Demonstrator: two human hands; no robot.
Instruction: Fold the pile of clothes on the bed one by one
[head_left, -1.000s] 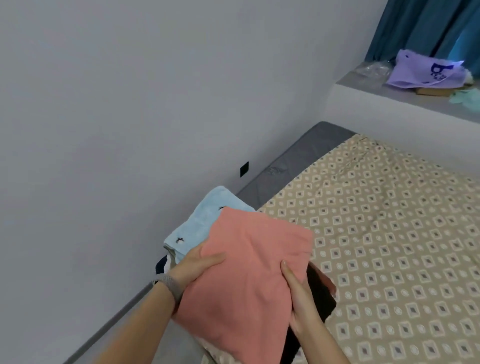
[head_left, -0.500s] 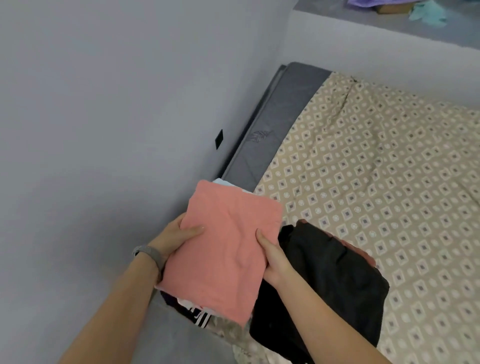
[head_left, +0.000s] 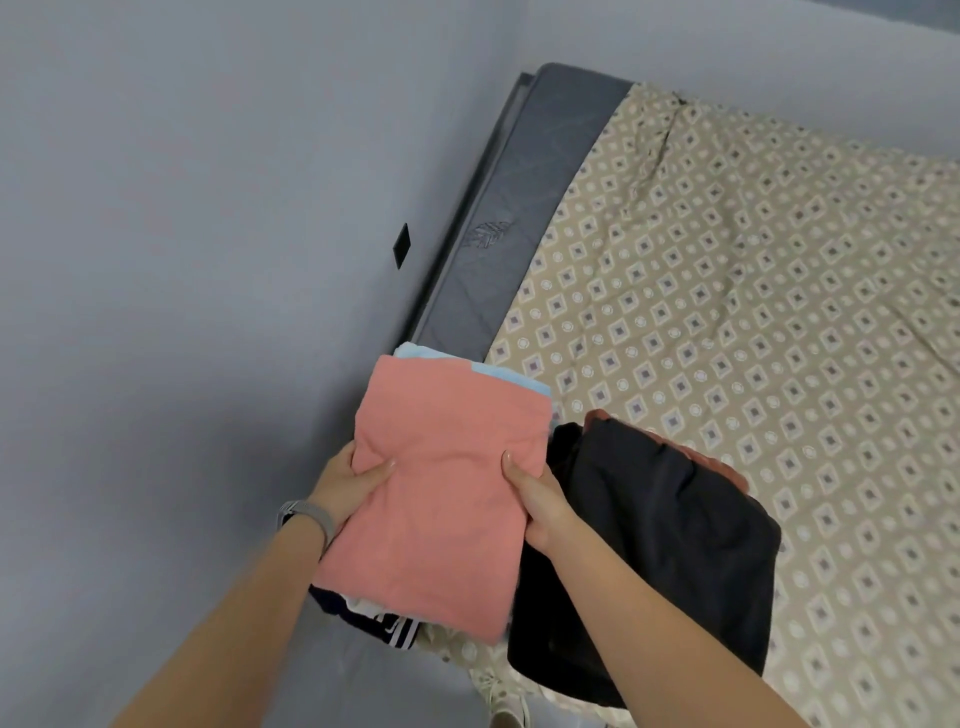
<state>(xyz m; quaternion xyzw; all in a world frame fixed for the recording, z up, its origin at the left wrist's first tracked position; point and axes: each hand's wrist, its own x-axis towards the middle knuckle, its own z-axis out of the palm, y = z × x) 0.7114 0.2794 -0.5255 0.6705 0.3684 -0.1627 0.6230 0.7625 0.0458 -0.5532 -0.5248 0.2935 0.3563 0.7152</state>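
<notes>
A folded salmon-pink garment (head_left: 441, 488) is held over the bed's left edge. My left hand (head_left: 348, 480) grips its left side, thumb on top. My right hand (head_left: 535, 493) grips its right side, thumb on top. Under the pink piece a light-blue folded cloth (head_left: 498, 374) peeks out at the far end, and a dark navy garment with white stripes (head_left: 384, 629) shows at the near end. To the right lies a folded black garment (head_left: 665, 545), with a strip of reddish cloth (head_left: 722, 465) showing beneath it.
The bed carries a beige sheet with a diamond pattern (head_left: 753, 312). A grey mattress edge (head_left: 498, 228) runs along the grey wall (head_left: 182, 260) on the left. A small black square (head_left: 401, 244) is on the wall.
The view has tilted downward. The pink garment, held in both hands, has settled lower over the stack by the wall, covering most of the light-blue cloth.
</notes>
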